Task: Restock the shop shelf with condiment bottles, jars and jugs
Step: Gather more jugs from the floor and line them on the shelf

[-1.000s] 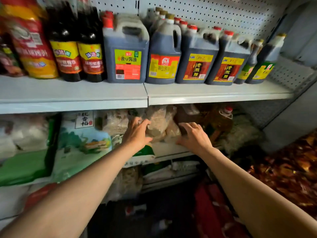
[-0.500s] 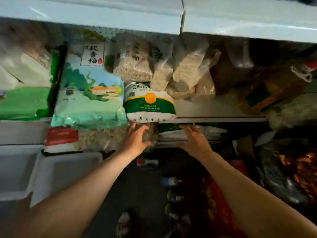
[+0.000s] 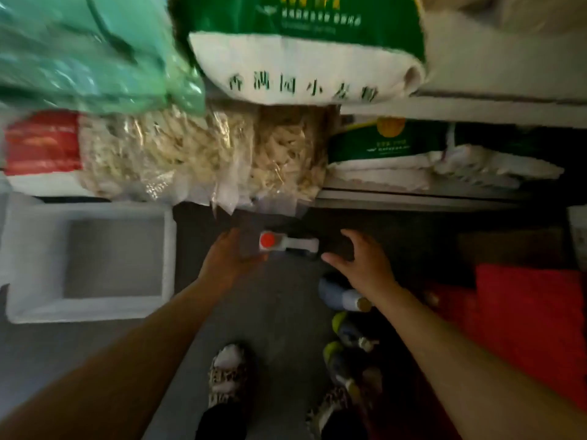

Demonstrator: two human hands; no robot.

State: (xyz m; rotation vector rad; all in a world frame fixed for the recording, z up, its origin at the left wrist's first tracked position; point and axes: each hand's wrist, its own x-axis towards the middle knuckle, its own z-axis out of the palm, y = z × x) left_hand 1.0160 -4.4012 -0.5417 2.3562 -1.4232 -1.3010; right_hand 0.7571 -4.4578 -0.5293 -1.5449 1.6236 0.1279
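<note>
A dark jug with a red cap and white handle point(image 3: 287, 244) stands on the grey floor below the shelf. My left hand point(image 3: 227, 260) reaches down at its left side with fingers spread, close to it or just touching. My right hand point(image 3: 360, 262) hangs open to the jug's right, a little apart. Several bottles point(image 3: 344, 295) stand in a row on the floor near my right forearm, with pale and yellow-green caps.
A white foam box point(image 3: 89, 260) sits on the floor at the left. Bags of dried noodles point(image 3: 203, 157) and flour sacks point(image 3: 305, 58) overhang the low shelves above. A red cloth point(image 3: 524, 319) lies at the right. My shoes point(image 3: 227, 373) are below.
The view has swung down from the sauce shelf to the floor. Both hands have dropped from the noodle bags toward the red-capped jug.
</note>
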